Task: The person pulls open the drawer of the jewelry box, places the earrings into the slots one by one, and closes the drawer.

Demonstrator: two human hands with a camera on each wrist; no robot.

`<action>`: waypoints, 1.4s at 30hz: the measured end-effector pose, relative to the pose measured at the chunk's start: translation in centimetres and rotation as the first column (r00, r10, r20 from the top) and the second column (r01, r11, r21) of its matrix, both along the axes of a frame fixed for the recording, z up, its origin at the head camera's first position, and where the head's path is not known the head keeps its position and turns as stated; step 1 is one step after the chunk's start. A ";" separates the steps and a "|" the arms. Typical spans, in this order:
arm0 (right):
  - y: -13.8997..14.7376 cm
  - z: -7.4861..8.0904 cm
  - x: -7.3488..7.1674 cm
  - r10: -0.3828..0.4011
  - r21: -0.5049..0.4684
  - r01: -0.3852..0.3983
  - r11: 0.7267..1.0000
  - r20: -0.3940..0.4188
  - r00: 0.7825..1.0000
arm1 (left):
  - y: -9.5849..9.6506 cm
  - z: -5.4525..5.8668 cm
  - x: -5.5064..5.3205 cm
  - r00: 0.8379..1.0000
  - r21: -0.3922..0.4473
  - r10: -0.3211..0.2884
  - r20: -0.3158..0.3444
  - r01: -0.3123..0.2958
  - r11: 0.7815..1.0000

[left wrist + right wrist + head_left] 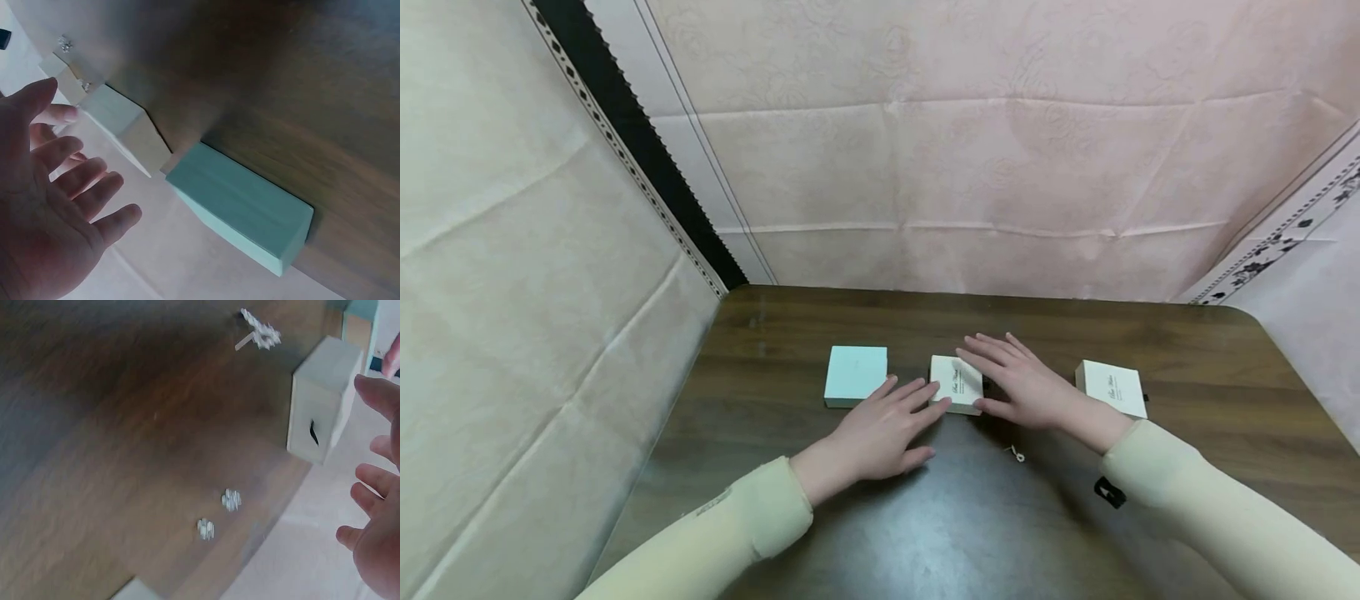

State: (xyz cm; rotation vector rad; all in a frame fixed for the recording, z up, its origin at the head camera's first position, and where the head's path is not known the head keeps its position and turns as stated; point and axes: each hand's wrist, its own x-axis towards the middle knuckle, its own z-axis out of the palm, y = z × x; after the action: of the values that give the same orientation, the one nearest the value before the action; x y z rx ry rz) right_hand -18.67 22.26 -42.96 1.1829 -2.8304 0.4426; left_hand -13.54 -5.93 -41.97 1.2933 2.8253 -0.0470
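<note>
In the head view a small white lidded box (957,390) with dark lettering lies between my two hands. My left hand (880,433) reaches in from the left, fingers extended, their tips overlapping the box's lower left corner. From the right comes my right hand (1026,387), fingers spread, thumb and fingertips at the box's right edge. A black ribbon tab (314,432) sticks out of the box's side in the right wrist view. Neither hand grips anything. On the table in front of the box lies a small silvery jewellery piece (1017,454).
A light teal box (856,372) stands left of the white one, and a second white box (1111,387) stands to the right. Two small silvery cluster-shaped pieces, one nearer the box (231,500) and one farther (205,529), lie on the brown wooden table (925,533). Pale cloth (970,167) hangs behind.
</note>
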 end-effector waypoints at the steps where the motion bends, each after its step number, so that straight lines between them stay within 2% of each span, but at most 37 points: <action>1: 0.3 0.1 0.0 -0.007 0.000 0.007 1.000 -0.002 1.000 | 0.2 -0.1 -0.3 1.000 0.000 0.005 -0.004 -0.005 1.000; 10: 2.6 1.0 0.5 -0.067 0.015 0.066 0.998 0.048 0.997 | 2.6 -1.4 -2.7 0.999 0.034 0.019 -0.043 -0.018 0.999; 21: 4.6 1.4 0.0 -0.111 -0.022 0.112 0.993 0.038 0.993 | 4.7 -3.0 -4.5 0.999 0.012 0.023 -0.034 -0.023 1.000; 31: 4.6 1.1 -0.3 -0.120 -0.050 0.122 0.991 0.042 0.992 | 5.2 -4.2 -5.2 1.000 0.019 0.013 -0.028 -0.013 1.000; 38: 4.1 0.7 -0.6 -0.105 -0.055 0.108 0.993 0.051 0.993 | 5.2 -5.1 -5.4 0.998 0.060 0.008 -0.070 -0.004 0.998; 42: 3.7 0.5 -0.8 -0.099 -0.051 0.102 0.993 0.066 0.993 | 5.4 -5.1 -5.5 0.997 0.060 0.019 -0.073 -0.015 0.998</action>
State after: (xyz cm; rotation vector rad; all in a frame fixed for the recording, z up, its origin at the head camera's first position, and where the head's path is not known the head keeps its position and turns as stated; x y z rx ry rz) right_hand -19.45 25.95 -42.41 1.0294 -2.8948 0.5567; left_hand -18.99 -0.58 -47.05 1.3054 2.9204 -0.0097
